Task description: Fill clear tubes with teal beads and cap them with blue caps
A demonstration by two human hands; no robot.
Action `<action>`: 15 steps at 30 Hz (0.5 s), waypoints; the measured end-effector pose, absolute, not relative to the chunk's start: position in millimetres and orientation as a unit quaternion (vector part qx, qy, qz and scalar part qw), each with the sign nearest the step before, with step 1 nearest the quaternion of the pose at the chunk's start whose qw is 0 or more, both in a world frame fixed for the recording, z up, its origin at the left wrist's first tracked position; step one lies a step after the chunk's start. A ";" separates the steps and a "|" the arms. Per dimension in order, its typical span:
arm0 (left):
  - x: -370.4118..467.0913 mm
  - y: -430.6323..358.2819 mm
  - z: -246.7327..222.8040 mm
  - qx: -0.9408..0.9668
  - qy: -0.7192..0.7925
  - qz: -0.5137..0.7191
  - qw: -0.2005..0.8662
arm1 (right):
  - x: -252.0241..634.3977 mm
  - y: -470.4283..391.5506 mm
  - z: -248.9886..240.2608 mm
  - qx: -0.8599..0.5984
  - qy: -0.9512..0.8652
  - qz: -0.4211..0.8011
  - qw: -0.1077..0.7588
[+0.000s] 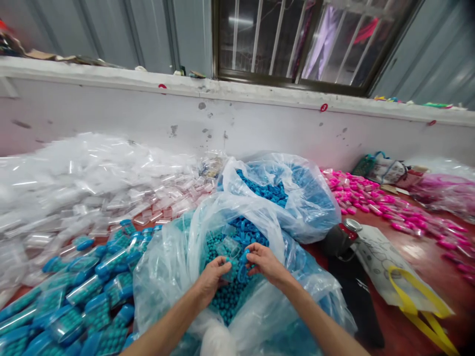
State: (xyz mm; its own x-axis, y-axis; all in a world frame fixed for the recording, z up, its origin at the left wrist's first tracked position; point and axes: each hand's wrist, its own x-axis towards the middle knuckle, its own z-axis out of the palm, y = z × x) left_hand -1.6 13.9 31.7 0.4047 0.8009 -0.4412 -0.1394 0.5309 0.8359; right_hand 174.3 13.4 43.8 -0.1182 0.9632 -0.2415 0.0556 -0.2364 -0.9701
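Note:
Both my hands are inside a big clear plastic bag [174,257] full of small teal balls [226,296] and blue caps [247,230]. My left hand [212,279] grips a small clear plastic tube [230,257] partly filled with teal balls. My right hand [264,262] pinches a blue cap [243,261] against the tube's end. A second clear bag [308,198] behind it holds more blue caps.
Filled tubes with blue caps [85,291] pile at the left, empty clear tubes [81,183] behind them. Pink-capped tubes [374,202] spread at the right. A white tote bag with yellow handles [393,267] and a dark jar [343,237] lie on the red table. A white wall runs behind.

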 end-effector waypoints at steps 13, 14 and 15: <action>-15.6 5.8 17.6 0.415 0.464 0.321 0.714 | 164.9 -13.8 51.1 -0.562 -0.827 0.021 0.019; -15.3 5.3 17.1 0.418 0.461 0.322 0.713 | 162.5 -15.9 49.2 -0.540 -0.841 0.023 -0.006; -14.8 5.0 16.4 0.421 0.460 0.323 0.712 | 160.5 -17.7 46.2 -0.530 -0.847 0.023 -0.027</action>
